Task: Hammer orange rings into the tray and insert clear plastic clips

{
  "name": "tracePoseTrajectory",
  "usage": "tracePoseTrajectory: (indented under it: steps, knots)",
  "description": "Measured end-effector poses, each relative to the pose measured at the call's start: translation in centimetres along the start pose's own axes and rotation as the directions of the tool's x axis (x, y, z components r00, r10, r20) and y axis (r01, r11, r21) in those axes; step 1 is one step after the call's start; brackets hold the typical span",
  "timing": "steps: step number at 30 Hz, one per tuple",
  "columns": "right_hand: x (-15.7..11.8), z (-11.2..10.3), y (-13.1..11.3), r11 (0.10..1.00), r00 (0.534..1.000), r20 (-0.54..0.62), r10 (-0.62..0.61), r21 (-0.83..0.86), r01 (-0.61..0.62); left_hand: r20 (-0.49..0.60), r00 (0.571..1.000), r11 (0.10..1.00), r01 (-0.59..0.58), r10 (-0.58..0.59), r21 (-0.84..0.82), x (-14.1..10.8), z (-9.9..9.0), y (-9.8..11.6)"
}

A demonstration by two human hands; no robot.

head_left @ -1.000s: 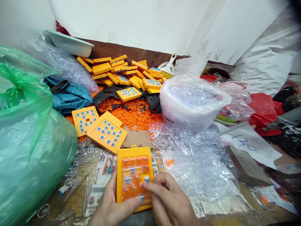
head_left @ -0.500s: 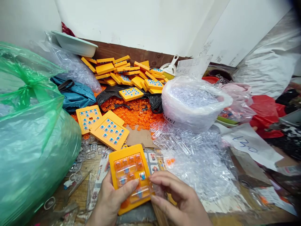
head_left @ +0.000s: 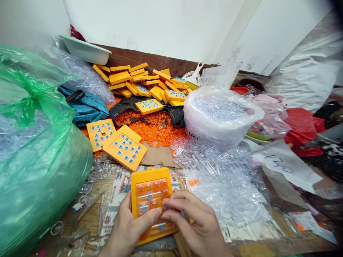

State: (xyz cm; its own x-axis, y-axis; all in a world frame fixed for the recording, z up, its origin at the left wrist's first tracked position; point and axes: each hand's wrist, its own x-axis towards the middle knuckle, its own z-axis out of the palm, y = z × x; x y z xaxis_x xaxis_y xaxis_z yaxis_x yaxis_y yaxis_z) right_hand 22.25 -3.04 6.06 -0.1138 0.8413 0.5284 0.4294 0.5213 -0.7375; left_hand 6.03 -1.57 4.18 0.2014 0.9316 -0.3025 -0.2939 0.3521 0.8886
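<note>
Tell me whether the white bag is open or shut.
Open: the white bag's mouth is spread wide, and clear pieces show inside.

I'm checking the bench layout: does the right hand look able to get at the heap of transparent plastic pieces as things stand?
Probably yes: the transparent plastic pieces lie beside the right hand, with no barrier visible between them, though it is occupied at the yellow panel.

Wooden counter (head_left: 70,224) before you, littered. Printed sheet (head_left: 120,187) lies flat near your edge; cardboard piece (head_left: 158,156) just beyond it. On your left: bulging green bag (head_left: 45,178), loose clear rings (head_left: 103,175), thin strip (head_left: 91,206) set aslant. On your right: broad, spread-out heap of clear plastic pieces (head_left: 230,189).
</note>
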Motion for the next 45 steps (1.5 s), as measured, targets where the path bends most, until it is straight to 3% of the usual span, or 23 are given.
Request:
tracePoseTrajectory:
  steps: [11, 17, 19, 21, 24, 26, 29, 33, 38, 41, 45]
  knots:
    - [-0.4, -0.2, 0.5, 0.997, 0.996, 0.054, -0.07, -0.034, 0.072, -0.016, 0.999, 0.999, 0.047, -0.047, -0.02, 0.0, -0.2, -0.2]
    - [-1.5, 0.6, 1.1, 0.981, 0.997, -0.019, -0.078, -0.18, 0.073, -0.166, 0.986, 0.99, 0.001, 0.022, 0.14, -0.2, 0.2, 0.2]
    - [-2.0, 0.6, 1.3, 0.979, 0.997, -0.08, -0.004, -0.204, -0.012, -0.197, 0.979, 0.975, -0.006, 0.051, 0.221, -0.4, 0.2, 0.2]
    - [-2.3, 0.6, 1.3, 0.974, 0.974, -0.115, 0.196, -0.089, -0.207, -0.218, 0.974, 0.958, -0.002, 0.067, 0.286, -0.5, 0.2, 0.1]
    - [-2.4, 0.5, 1.1, 0.844, 0.863, 0.147, 0.483, 0.184, -0.504, -0.201, 0.978, 0.944, 0.007, 0.063, 0.331, -0.7, 0.1, -0.1]
    - [-2.4, 0.5, 0.8, 0.787, 0.807, 0.28, 0.519, 0.212, -0.58, -0.141, 0.989, 0.954, 0.0, 0.045, 0.301, -0.8, 0.0, -0.2]
    - [-2.5, 0.7, 0.7, 0.8, 0.813, 0.223, 0.537, 0.172, -0.576, -0.045, 0.998, 0.976, -0.024, 0.034, 0.217, -0.7, -0.1, -0.1]
    - [-2.3, 1.0, 0.5, 0.803, 0.834, 0.169, 0.525, 0.226, -0.551, -0.013, 1.0, 0.989, -0.015, 0.017, 0.145, -0.6, -0.2, 0.0]
    - [-1.3, 1.0, -0.1, 0.656, 0.766, 0.228, 0.601, 0.406, -0.636, 0.043, 0.999, 0.996, 0.015, -0.011, -0.083, -0.4, 0.0, 0.0]
    - [-1.3, 0.8, -0.8, 0.612, 0.731, 0.225, 0.645, 0.42, -0.67, 0.003, 1.0, 0.968, 0.01, -0.009, -0.25, -0.5, 0.3, 0.2]
    - [-2.7, 0.8, -2.2, 0.632, 0.781, 0.194, 0.594, 0.488, -0.602, 0.034, 0.999, 0.96, 0.048, -0.04, -0.276, -2.2, -0.2, 0.4]
